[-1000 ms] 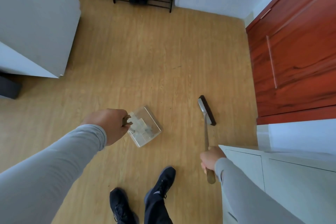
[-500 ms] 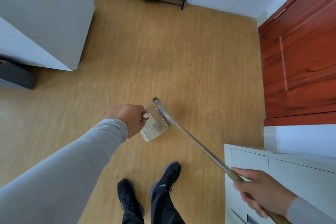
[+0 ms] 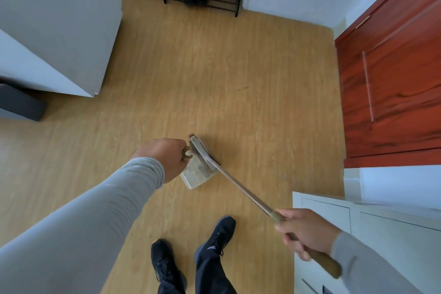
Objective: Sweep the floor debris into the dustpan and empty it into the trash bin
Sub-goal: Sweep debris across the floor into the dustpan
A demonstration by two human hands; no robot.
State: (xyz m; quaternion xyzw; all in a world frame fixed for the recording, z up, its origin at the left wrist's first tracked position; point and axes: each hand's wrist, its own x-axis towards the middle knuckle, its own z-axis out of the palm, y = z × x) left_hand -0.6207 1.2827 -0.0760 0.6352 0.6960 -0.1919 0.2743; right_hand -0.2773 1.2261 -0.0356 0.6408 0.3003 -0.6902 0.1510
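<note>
On the wood-grain floor [image 3: 214,67], just ahead of our two black shoes [image 3: 214,236], sits the pale translucent plastic dustpan [image 3: 196,175]. Our left hand [image 3: 164,159] grips its brown handle; our right hand [image 3: 303,231] is wrapped round the long wooden-handled broom [image 3: 241,188]. A second ago the broom head stood well right of the dustpan; now it lies across the pan's mouth, so we judge a sweep-in stroke is landing. Debris inside is too blurred to confirm. We count one dustpan, one broom, and no trash bin in sight.
</note>
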